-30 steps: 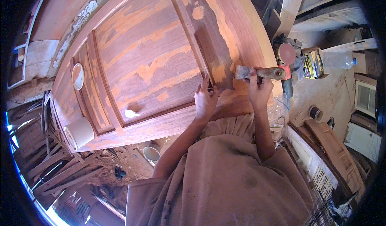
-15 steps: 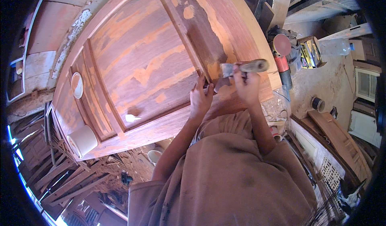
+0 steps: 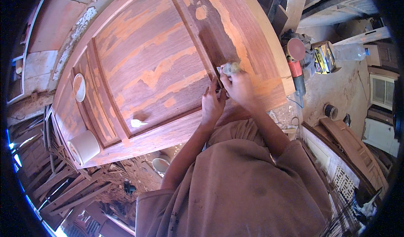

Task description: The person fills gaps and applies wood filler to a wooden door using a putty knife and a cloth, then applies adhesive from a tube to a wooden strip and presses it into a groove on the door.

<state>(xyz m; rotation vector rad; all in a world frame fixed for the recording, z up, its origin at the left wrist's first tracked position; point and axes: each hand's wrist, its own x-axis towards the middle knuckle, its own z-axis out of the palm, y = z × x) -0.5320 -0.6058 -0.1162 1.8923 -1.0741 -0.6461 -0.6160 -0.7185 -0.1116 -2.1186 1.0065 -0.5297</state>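
The right hand (image 3: 239, 88) clasps a scraper (image 3: 231, 68) at the moulding (image 3: 194, 39) of an orange-patched wooden panel (image 3: 151, 58), the left hand (image 3: 213, 105) bent close beside it, any grip there impossible to tell

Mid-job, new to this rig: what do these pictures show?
No machine here: a person works with two bare hands. Every picture comes from the left of two fisheye cameras on their head, looking down, so straight edges bend. The large reddish-brown wooden panel with orange patches carries a white cylindrical tub, a round whitish lid and a small white nozzled bottle. The right hand grips a scraper with a rounded, greyish handle; the left hand is at a raised wooden strip.
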